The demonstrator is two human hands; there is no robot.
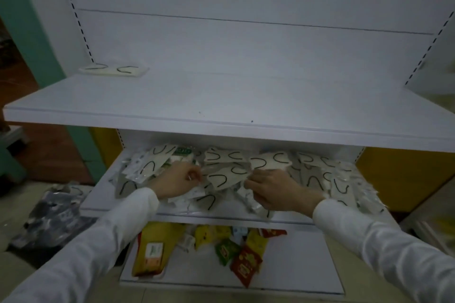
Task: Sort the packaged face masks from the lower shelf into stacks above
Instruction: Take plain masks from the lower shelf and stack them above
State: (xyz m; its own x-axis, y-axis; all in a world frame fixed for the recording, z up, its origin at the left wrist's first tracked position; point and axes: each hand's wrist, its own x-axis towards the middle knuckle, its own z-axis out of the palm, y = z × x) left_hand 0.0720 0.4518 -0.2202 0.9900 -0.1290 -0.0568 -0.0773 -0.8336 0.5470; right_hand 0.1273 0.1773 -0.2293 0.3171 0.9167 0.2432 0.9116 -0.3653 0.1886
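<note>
- Grip on both sides: the left hand [181, 179] and the right hand [273, 188] each curl their fingers at an opposite end of one clear-wrapped pale mask packet with black ear loops [226, 177]. They appear to pinch its edges, though the fingertips are partly buried and the exact contact is hard to read.
- Holding the mask packet at both ends probably serves to draw it flat out of the others, since the slippery wrappers overlap and would drag neighbours along.
- Around the hands lies a loose heap of packaged face masks [320, 174], tilted every way and spread across nearly the whole width of the white lower shelf [98, 197]. Some reach its front lip.
- Long white sleeves [369, 241] reach in under the broad white upper shelf [221, 106], which overhangs the heap and hides its back part.
- On that upper shelf, far back at the left corner, rests a low flat stack of mask packets [114, 70]. Starting in a corner leaves the rest of the board open for further stacks, and most of the sorting looks yet to be done.
- Below, a bottom shelf [295, 265] carries yellow, red and green snack pouches [246, 261], which are not part of this job.
- A crumpled dark plastic bag [51, 219] lies on the floor to the left.
</note>
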